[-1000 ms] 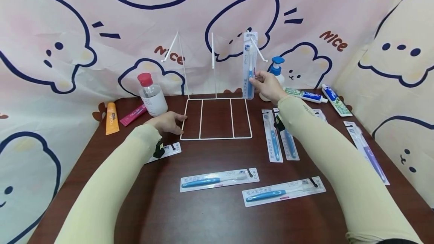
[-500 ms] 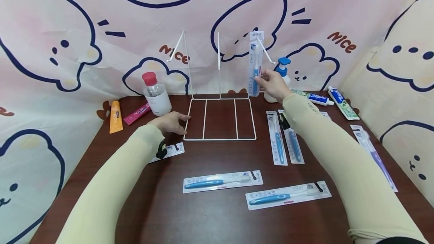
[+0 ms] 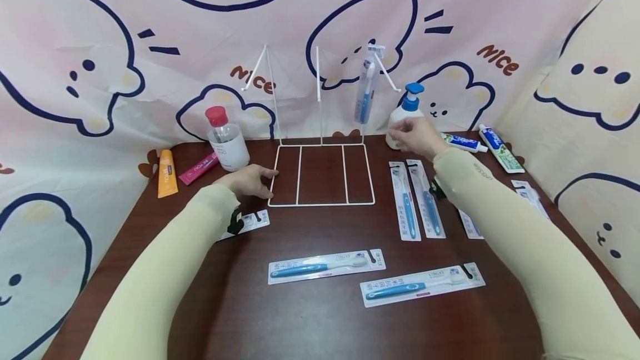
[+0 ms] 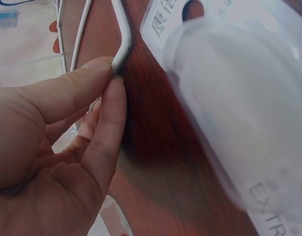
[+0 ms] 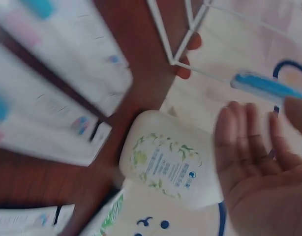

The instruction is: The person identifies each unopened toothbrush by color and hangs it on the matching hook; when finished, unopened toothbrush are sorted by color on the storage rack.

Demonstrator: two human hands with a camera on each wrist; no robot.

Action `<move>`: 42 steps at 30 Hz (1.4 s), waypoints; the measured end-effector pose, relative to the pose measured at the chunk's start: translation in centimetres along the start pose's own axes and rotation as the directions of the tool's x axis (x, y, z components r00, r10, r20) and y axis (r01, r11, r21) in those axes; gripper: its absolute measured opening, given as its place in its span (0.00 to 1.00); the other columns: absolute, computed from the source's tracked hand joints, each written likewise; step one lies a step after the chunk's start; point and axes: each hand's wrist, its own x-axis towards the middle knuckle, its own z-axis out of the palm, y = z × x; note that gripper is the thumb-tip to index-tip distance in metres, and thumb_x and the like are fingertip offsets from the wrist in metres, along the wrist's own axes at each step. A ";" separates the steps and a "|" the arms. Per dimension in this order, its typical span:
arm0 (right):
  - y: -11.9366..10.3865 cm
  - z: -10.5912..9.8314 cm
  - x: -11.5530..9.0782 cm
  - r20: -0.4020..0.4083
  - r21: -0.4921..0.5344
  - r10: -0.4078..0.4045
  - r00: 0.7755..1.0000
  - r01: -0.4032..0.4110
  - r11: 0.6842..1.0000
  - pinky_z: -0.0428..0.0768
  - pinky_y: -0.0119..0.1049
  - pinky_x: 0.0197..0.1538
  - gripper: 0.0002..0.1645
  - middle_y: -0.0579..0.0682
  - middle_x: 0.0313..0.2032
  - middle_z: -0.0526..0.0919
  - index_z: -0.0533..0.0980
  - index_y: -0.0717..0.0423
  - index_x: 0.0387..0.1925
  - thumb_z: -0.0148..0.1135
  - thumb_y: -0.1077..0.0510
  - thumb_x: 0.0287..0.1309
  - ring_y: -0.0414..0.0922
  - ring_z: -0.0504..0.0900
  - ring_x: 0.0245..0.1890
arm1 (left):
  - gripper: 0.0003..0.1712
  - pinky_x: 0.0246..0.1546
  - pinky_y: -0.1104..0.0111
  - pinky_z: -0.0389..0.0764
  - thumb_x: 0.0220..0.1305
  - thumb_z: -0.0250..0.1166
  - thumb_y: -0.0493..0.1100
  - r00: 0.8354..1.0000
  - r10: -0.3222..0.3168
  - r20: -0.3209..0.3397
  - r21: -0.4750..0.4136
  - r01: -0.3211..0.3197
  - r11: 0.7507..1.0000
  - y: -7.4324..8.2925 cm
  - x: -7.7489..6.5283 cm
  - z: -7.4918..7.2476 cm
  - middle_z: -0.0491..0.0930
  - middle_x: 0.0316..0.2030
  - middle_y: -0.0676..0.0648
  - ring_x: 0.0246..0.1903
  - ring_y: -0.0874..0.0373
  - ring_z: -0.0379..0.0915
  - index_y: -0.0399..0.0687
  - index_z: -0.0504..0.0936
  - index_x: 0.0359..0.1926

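Note:
My left hand pinches the left side of a white wire display rack near its front corner. The left wrist view shows thumb and forefinger meeting on the bent wire. A packaged blue toothbrush hangs tilted from the rack's right hook; the left and middle hooks hold nothing. My right hand is to the right of that package, in front of a white pump bottle with a blue top. In the right wrist view, this hand has its fingers extended and holds nothing.
Two blue toothbrush packs lie in front of the rack, and more packs lie to its right. A red-capped bottle, an orange tube and a pink tube stand or lie left. Toothpaste tubes lie back right.
My right hand has let go of the packaged toothbrush on the right hook and moved right and slightly down. The package now hangs tilted. The left hand keeps its grip on the rack.

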 end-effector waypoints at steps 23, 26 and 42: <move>2.0 6.4 -5.5 0.092 -0.699 0.205 0.974 -0.083 0.710 0.75 0.45 0.32 0.29 0.58 0.30 0.78 0.75 0.67 0.38 0.68 0.44 0.47 0.51 0.76 0.28 | 0.37 0.40 0.66 0.77 0.56 0.65 0.32 0.999 0.024 0.024 -0.150 -0.020 0.988 -0.8 0.1 0.4 0.61 0.62 0.37 0.45 0.50 0.71 0.43 0.62 0.66; 1.7 6.7 -5.6 0.116 -0.699 0.185 0.976 -0.052 0.713 0.74 0.46 0.35 0.27 0.58 0.29 0.77 0.75 0.66 0.35 0.69 0.46 0.46 0.51 0.76 0.29 | 0.38 0.39 0.67 0.77 0.54 0.66 0.34 1.000 0.021 0.005 -0.102 -0.020 0.995 -0.9 0.1 0.5 0.65 0.60 0.38 0.44 0.52 0.71 0.45 0.63 0.66; 1.2 6.5 -6.3 0.142 -0.708 0.151 0.978 -0.006 0.706 0.74 0.46 0.37 0.23 0.56 0.29 0.76 0.76 0.67 0.34 0.71 0.53 0.43 0.51 0.75 0.29 | 0.41 0.41 0.67 0.72 0.50 0.69 0.33 0.989 0.141 -0.042 -0.020 -0.142 0.990 -0.5 -0.6 0.6 0.65 0.59 0.40 0.41 0.53 0.70 0.39 0.62 0.65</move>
